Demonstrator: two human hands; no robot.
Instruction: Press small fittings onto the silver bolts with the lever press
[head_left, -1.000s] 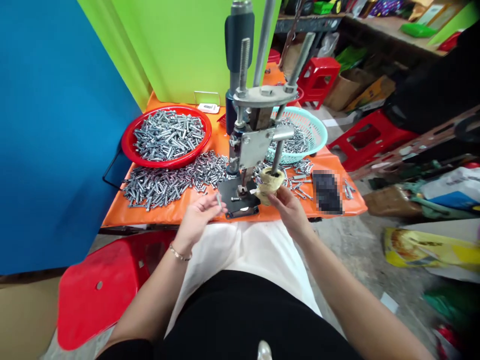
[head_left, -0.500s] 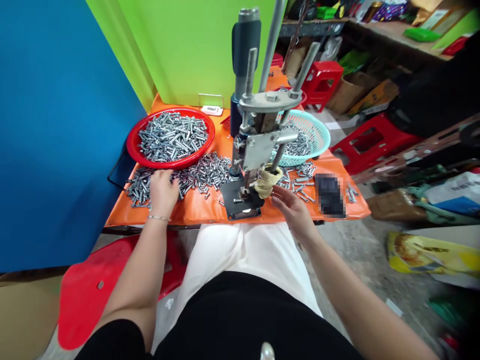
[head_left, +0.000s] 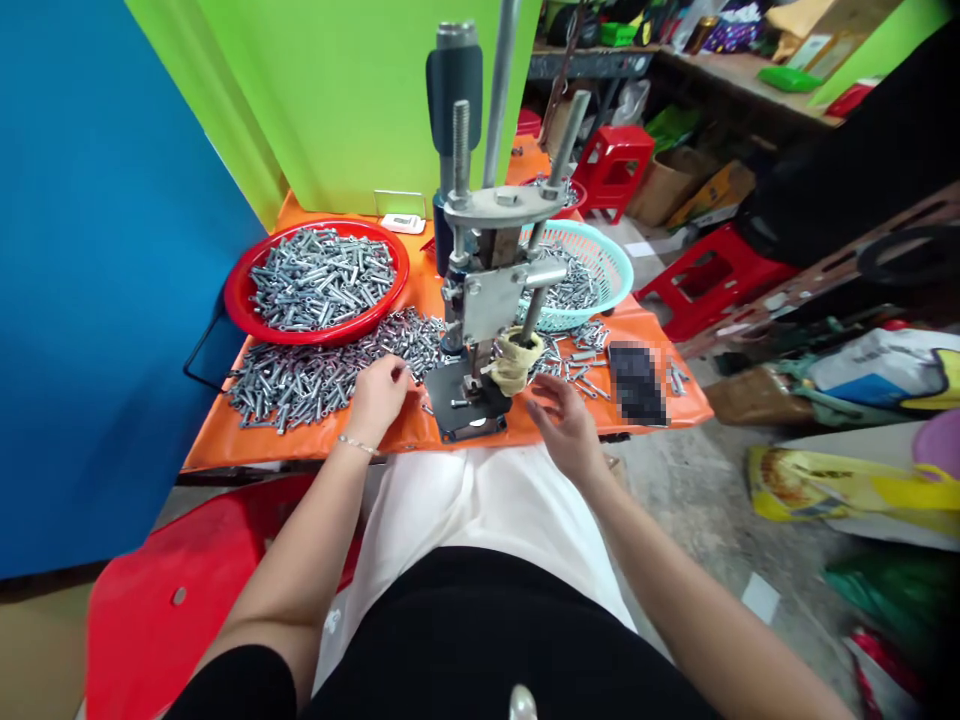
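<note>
Slvr pins [head_left: 300, 385], red basin [head_left: 238, 290], orng tbl [head_left: 405, 432]

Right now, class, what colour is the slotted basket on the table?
Pale turquoise; the basket shows best in the head view.

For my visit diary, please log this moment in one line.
left hand: curled near black baseplate | right hand: open beside cloth wrap | metal pieces: heaped left of machine

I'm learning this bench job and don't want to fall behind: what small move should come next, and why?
Probably bring the left hand slightly right, over the black base plate. It is curled just left of the plate, though whether it holds anything is unclear, while the right hand is open beside the cloth wrapping.
</note>
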